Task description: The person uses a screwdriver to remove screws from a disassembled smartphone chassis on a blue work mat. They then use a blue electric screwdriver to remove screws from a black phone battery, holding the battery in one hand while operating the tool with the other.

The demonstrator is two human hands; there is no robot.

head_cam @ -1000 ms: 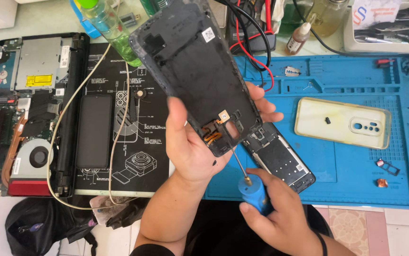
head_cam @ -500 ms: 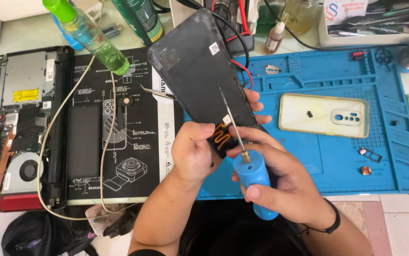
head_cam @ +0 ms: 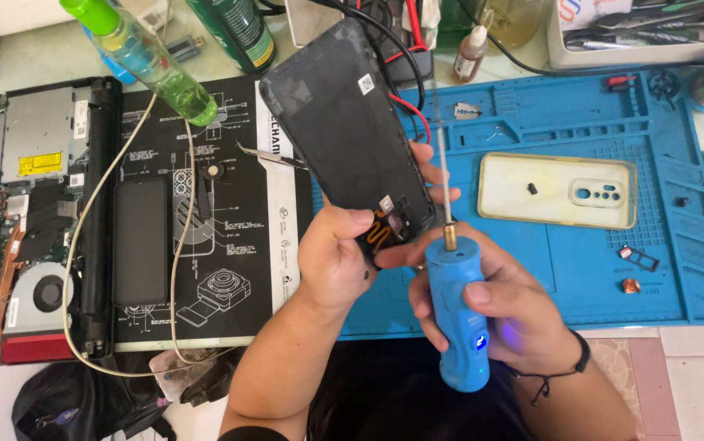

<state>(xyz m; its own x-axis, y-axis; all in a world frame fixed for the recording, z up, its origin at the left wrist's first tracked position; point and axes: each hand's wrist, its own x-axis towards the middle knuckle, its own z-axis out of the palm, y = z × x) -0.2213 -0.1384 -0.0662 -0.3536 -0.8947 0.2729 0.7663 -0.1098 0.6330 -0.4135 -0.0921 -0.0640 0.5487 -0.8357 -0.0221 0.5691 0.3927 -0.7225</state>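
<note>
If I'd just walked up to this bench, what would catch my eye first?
Most likely the blue electric screwdriver gripped in the right hand at bottom centre, its thin bit pointing up. Just left of it, the left hand holds up a dark phone frame, tilted above the blue work mat. An opened laptop with its fan showing lies at the far left, and a pale phone case rests on the mat to the right.

The left hand (head_cam: 335,257) grips a black phone frame (head_cam: 344,122) at its lower end, thumb beside an orange flex. Just right of those fingers, the right hand (head_cam: 499,306) holds a blue electric screwdriver (head_cam: 459,314) upright.
</note>
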